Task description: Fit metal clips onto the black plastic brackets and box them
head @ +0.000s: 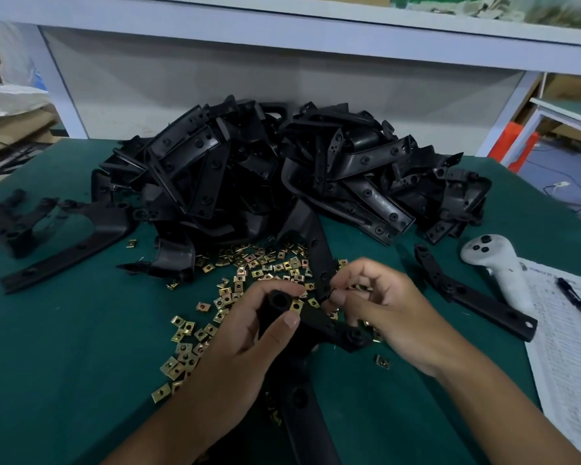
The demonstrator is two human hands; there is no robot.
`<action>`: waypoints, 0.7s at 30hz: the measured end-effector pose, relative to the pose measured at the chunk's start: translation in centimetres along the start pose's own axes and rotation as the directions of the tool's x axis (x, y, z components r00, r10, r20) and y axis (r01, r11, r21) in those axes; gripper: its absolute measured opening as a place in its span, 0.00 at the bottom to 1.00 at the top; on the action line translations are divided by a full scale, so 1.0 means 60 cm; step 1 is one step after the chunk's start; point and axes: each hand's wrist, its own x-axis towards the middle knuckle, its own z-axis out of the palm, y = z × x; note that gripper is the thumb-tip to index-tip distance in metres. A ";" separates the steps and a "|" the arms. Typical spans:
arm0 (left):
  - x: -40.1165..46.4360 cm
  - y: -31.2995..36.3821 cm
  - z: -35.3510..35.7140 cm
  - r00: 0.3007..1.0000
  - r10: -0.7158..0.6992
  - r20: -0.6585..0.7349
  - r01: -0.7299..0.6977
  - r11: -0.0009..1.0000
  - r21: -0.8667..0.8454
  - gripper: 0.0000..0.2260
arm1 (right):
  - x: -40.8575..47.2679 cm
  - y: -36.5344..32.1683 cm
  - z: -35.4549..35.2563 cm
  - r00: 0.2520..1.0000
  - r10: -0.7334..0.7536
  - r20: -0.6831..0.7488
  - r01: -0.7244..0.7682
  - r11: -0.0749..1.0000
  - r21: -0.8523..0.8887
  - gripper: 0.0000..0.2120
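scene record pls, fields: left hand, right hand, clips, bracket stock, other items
left hand: left hand grips the held bracket, a clip seated on it
right hand: right hand pinches at that bracket's arm
clips: loose clips scattered on green table
bracket stock: bracket pile behind
other items: white controller, paper sheet, pen

Head-worn wide view, looking forward and down, close over table (64, 347)

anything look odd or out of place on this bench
Yes: a white handheld controller lies at the right, beside the paperwork, unrelated to the brackets. The metal clips are scattered loose over the green table.
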 end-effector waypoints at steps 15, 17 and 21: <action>0.001 0.000 0.006 0.998 0.021 -0.054 -0.025 0.997 -0.075 0.16 | -0.002 -0.011 0.007 0.998 0.049 0.032 -0.056 0.968 0.244 0.10; 0.000 0.001 0.007 0.997 0.043 -0.067 -0.048 0.997 -0.065 0.16 | -0.002 -0.010 0.007 0.998 0.053 0.032 -0.060 0.971 0.232 0.11; 0.000 0.008 0.008 0.992 0.084 -0.091 -0.086 0.996 -0.013 0.17 | -0.002 -0.008 0.010 0.998 0.059 0.031 -0.065 0.969 0.239 0.07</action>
